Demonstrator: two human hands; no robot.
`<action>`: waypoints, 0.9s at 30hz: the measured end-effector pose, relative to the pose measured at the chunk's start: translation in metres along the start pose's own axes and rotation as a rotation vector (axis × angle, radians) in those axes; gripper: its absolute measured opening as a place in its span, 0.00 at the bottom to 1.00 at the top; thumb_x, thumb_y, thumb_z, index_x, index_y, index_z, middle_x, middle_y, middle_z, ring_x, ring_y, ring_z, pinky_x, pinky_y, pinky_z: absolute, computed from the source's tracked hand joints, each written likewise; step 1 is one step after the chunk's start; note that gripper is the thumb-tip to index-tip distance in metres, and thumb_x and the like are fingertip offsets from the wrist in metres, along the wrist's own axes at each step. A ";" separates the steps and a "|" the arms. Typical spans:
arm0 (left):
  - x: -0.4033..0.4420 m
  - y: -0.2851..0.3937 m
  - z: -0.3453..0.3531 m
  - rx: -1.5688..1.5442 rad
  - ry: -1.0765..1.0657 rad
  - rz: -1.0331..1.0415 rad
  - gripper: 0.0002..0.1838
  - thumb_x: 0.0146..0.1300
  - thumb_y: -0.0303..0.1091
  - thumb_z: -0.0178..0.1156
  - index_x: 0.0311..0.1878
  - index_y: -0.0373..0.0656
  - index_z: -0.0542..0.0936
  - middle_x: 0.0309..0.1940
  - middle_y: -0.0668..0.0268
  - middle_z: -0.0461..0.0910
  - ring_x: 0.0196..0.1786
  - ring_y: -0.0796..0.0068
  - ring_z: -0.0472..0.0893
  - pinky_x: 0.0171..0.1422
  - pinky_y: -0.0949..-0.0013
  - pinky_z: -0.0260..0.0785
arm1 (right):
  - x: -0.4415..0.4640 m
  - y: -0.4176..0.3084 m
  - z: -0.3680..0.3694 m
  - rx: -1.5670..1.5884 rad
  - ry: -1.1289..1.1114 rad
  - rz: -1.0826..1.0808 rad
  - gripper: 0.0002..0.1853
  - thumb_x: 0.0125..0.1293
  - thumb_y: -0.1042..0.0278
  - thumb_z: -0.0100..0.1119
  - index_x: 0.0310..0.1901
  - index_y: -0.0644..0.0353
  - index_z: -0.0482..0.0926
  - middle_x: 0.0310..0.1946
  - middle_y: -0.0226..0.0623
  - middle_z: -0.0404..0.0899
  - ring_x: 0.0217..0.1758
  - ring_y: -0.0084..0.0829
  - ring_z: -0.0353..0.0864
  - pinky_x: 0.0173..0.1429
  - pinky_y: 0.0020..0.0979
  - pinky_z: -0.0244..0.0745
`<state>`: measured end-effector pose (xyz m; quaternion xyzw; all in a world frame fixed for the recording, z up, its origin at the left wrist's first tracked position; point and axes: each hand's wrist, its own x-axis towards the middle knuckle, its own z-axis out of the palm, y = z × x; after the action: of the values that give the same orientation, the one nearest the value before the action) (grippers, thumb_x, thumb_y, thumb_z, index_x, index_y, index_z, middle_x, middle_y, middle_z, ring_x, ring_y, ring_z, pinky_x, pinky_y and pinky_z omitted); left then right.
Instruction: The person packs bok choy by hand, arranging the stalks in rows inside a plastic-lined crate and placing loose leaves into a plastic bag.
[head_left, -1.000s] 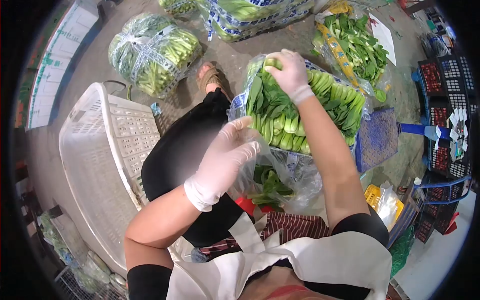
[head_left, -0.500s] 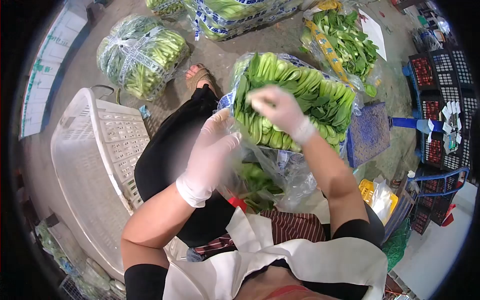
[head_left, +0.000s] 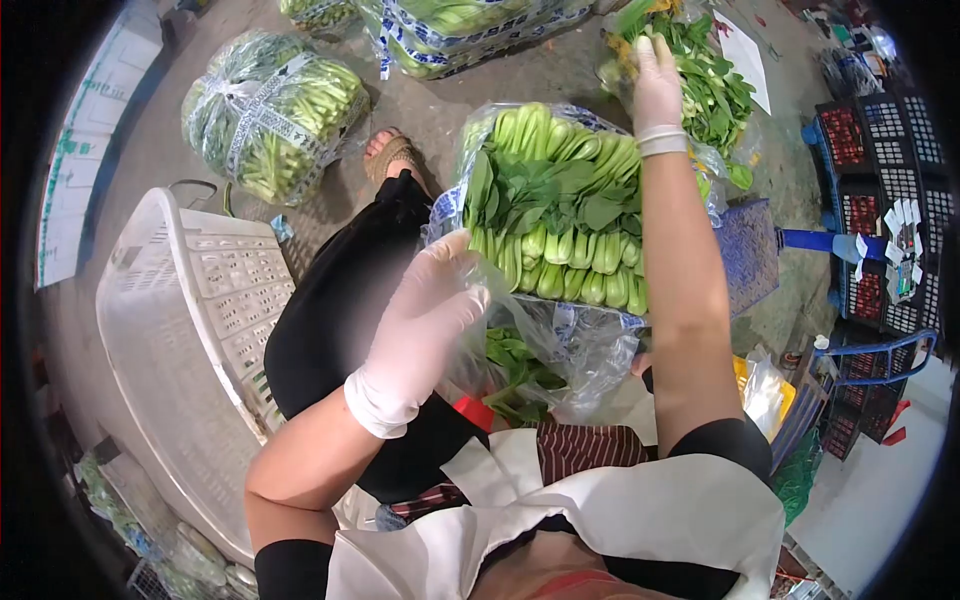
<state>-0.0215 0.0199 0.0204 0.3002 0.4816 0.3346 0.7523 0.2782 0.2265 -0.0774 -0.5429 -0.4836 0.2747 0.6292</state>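
My left hand (head_left: 420,325), in a white glove, is closed on the edge of a clear plastic bag (head_left: 490,285) at the near left corner of a packed box. Rows of bok choy (head_left: 575,250) fill that box, pale stems outward and dark leaves along the middle. My right hand (head_left: 657,90), also gloved, is stretched over the far right corner, beside a heap of loose greens (head_left: 712,80) in a yellow-printed bag. Its fingers point away and look extended, though their tips overlap the greens and bag.
A white plastic crate (head_left: 230,290) stands at my left. Farther off lie a wrapped bundle of greens (head_left: 275,120) and a larger wrapped pack (head_left: 460,35). A blue scale platform (head_left: 750,255) is right of the box; black crates (head_left: 865,210) stand beyond it. More leaves (head_left: 520,365) lie in plastic near my lap.
My right hand has moved from above the bok choy, away and to the right, to the loose greens. My left hand stays at the bag's edge.
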 end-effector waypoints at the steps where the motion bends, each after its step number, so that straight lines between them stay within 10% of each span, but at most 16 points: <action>1: 0.001 -0.001 -0.001 0.003 -0.006 0.003 0.32 0.63 0.26 0.57 0.70 0.34 0.61 0.55 0.63 0.72 0.54 0.74 0.73 0.59 0.72 0.63 | 0.006 -0.003 -0.004 0.027 0.103 0.200 0.21 0.70 0.56 0.56 0.58 0.60 0.76 0.52 0.43 0.81 0.53 0.30 0.79 0.58 0.31 0.73; 2: 0.002 -0.004 -0.003 0.010 -0.018 0.008 0.32 0.63 0.26 0.57 0.70 0.34 0.61 0.56 0.62 0.71 0.55 0.74 0.73 0.60 0.71 0.63 | 0.017 0.041 -0.025 -0.486 -0.135 -0.188 0.25 0.70 0.52 0.56 0.61 0.60 0.74 0.56 0.46 0.78 0.59 0.35 0.77 0.66 0.31 0.67; 4: 0.002 -0.005 -0.002 0.016 -0.034 0.018 0.32 0.63 0.26 0.57 0.70 0.34 0.61 0.58 0.62 0.71 0.56 0.73 0.73 0.61 0.71 0.63 | -0.014 0.024 -0.011 -0.512 -0.451 0.259 0.30 0.67 0.48 0.58 0.65 0.55 0.71 0.64 0.46 0.72 0.66 0.38 0.71 0.71 0.34 0.61; 7: 0.001 -0.005 0.001 0.013 -0.041 0.020 0.32 0.63 0.25 0.56 0.70 0.34 0.61 0.59 0.60 0.71 0.57 0.72 0.72 0.64 0.70 0.62 | -0.069 0.049 0.009 -0.876 -0.739 0.051 0.41 0.59 0.37 0.60 0.71 0.47 0.63 0.69 0.47 0.65 0.73 0.45 0.62 0.74 0.41 0.56; 10: 0.001 -0.004 0.002 0.064 -0.040 0.020 0.32 0.62 0.25 0.55 0.70 0.34 0.61 0.59 0.60 0.71 0.57 0.71 0.72 0.65 0.69 0.61 | -0.127 0.009 0.016 -1.059 -0.529 -0.300 0.34 0.56 0.36 0.60 0.63 0.40 0.74 0.64 0.42 0.68 0.65 0.45 0.68 0.72 0.51 0.49; 17: 0.005 -0.007 -0.004 -0.013 -0.121 -0.036 0.32 0.64 0.24 0.59 0.71 0.38 0.61 0.62 0.62 0.68 0.65 0.72 0.67 0.70 0.68 0.58 | -0.187 -0.022 -0.024 -0.934 -0.538 -0.382 0.25 0.54 0.56 0.64 0.57 0.34 0.79 0.69 0.31 0.63 0.66 0.37 0.64 0.73 0.48 0.47; 25: 0.003 -0.007 -0.002 -0.003 -0.104 -0.054 0.31 0.64 0.24 0.59 0.70 0.37 0.62 0.63 0.62 0.68 0.66 0.72 0.66 0.71 0.67 0.57 | -0.133 0.012 -0.043 -0.104 -0.123 0.058 0.24 0.66 0.81 0.51 0.65 0.60 0.70 0.59 0.37 0.74 0.55 0.27 0.76 0.62 0.29 0.71; 27: 0.004 -0.007 -0.002 0.005 -0.118 -0.052 0.31 0.64 0.23 0.58 0.70 0.38 0.62 0.63 0.63 0.68 0.65 0.72 0.67 0.71 0.68 0.58 | -0.106 0.031 -0.058 -0.422 -0.181 -0.132 0.23 0.65 0.80 0.48 0.63 0.59 0.72 0.56 0.40 0.76 0.56 0.35 0.77 0.64 0.31 0.70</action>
<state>-0.0207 0.0191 0.0119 0.3087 0.4449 0.2953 0.7871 0.2956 0.1178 -0.1366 -0.6027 -0.6192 0.1732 0.4726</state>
